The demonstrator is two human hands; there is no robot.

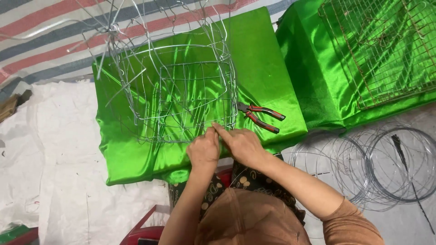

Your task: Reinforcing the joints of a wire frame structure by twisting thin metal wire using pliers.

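A green satin cloth [136, 154] covers the low work surface, carrying a silver wire cage frame [181, 86] at its middle. Both hands meet at the frame's near edge: the left hand [204, 150] and the right hand [242, 144] pinch its bottom wire with closed fingers. Red-handled pliers [260, 116] lie just right.

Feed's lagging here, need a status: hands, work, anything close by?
Left hand and right hand both pinching the silver wire-mesh cage at its near edge. Red-handled pliers lying beside it, on green satin cloth.
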